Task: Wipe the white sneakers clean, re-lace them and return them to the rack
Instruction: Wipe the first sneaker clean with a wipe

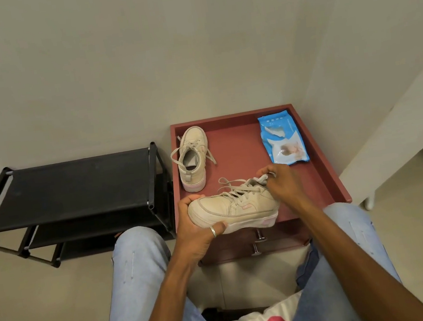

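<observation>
Left hand [196, 233] grips the toe end of a white sneaker [239, 208] from below. Its fingers are curled around the front of the sole, and a silver ring [213, 232] shows on the digit that presses the sole edge. Right hand [284, 182] is at the heel end of the same sneaker, with the fingertips pinched together on something pale at the shoe opening. It is perhaps the tongue or a lace end; the view is too small there to be sure. The sneaker is held on its side over the near edge of the red table [239, 153], toe to the left and pink heel patch to the right. Its laces [236, 190] are threaded through the eyelets, and one loose loop rises above them.

The second white sneaker [193, 157] stands on its sole at the far left of the table, toe toward the wall and pink heel toward the person. Its laces are undone and spread to both sides. A blue pack of wet wipes [282, 139] lies flat at the far right of the table, well apart from this shoe.

A black shoe rack [73, 188] stands just beside the table on the left. Two metal drawer knobs [259, 236] show on the table front, below the held sneaker. The person's knees in light blue jeans [140, 279] are on either side.
</observation>
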### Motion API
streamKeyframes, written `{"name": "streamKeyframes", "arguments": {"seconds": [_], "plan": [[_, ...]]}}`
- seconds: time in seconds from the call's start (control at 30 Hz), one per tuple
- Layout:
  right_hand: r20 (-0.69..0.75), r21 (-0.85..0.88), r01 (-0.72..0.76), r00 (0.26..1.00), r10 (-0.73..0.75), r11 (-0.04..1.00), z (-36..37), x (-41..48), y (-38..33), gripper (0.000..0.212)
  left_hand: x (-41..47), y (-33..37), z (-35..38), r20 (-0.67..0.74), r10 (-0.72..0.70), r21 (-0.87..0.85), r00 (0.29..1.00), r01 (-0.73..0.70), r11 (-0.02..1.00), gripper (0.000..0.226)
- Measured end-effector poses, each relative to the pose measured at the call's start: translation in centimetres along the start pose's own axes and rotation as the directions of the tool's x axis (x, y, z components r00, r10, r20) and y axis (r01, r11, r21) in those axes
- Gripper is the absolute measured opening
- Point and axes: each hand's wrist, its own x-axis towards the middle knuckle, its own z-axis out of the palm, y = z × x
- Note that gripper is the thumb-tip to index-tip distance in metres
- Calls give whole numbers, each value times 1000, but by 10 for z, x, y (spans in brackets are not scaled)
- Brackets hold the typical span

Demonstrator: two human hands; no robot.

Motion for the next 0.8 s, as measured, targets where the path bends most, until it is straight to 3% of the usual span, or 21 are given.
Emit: {"name": "streamKeyframes", "arguments": {"seconds": [0.17,0.33,0.53,0.73,0.8], "plan": [[135,39,105,985,-109,994,1,-1,-25,31,0,0,1,10,26,32,1000,-26,999,81],[293,10,262,922,-254,965,9,-10,-44,38,0,-2,0,-9,29,15,1000,-29,999,80],[156,-57,298,945,-286,953,-3,-10,-23,40,-1,-1,0,0,26,15,1000,-26,1000,79],[217,-207,207,963,-161,956,-18,1,4,21,-1,1,1,-5,27,13,1000,-27,1000,79],[209,-244,207,965,-157,947,-23,-1,15,28,-1,1,2,-9,30,7,999,-30,1000,78]]}}
